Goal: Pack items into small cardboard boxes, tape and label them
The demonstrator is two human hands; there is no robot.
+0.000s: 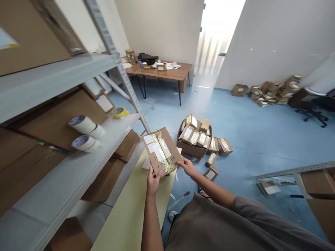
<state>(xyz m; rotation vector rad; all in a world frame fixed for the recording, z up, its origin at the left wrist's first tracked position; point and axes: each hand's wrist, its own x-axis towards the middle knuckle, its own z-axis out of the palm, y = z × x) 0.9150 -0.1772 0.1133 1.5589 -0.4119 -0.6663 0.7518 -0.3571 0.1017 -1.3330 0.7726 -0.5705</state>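
A cardboard box [164,149] with white labels, clear tape and handwritten black marks is held up in front of me, tilted, above a pale yellow table [131,209]. My left hand [154,179] grips its lower left corner, thumb on the top face. At the lower right corner, my right hand [187,165] is closed on the same box, its thumb also on top. The fingers under the box are mostly hidden. Something pale, perhaps paper, lies on the table behind the box.
Left, a metal shelf [60,195] carries large cartons, white tape rolls [85,143] and a yellow tape roll [119,112]. Ahead on the blue floor stands a large carton [191,150] full of small taped boxes, with several beside it. A wooden desk [167,74] stands farther back.
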